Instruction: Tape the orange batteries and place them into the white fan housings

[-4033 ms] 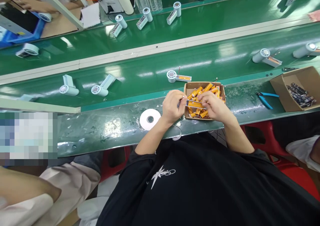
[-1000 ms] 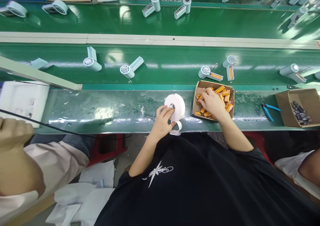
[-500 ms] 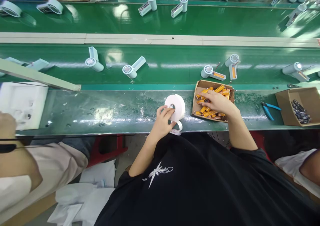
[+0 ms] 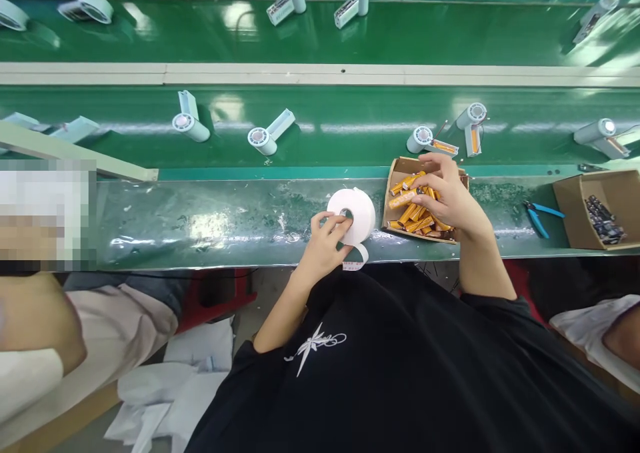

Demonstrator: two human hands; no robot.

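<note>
My left hand [image 4: 327,246] grips a roll of white tape [image 4: 359,216] at its near left side, a finger at the core. A loose strip with faint printing curls from the roll at the bench's front edge. My right hand [image 4: 453,196] is above a small cardboard box [image 4: 393,206] and pinches an orange cylindrical battery [image 4: 403,198] between thumb and fingers. More orange batteries [image 4: 417,219] lie jumbled in the box, partly hidden beneath the hand.
Pale blue handheld-fan-like parts [image 4: 263,141] lie along the green belt [image 4: 340,119] beyond the bench. Blue-handled pliers [image 4: 540,218] and a cardboard box [image 4: 575,213] of small dark parts are at the right. A co-worker's arm [image 4: 40,313] is at the left.
My right hand has risen out of the batteries, with one now pinched in its fingers. My left hand stays on the tape roll.
</note>
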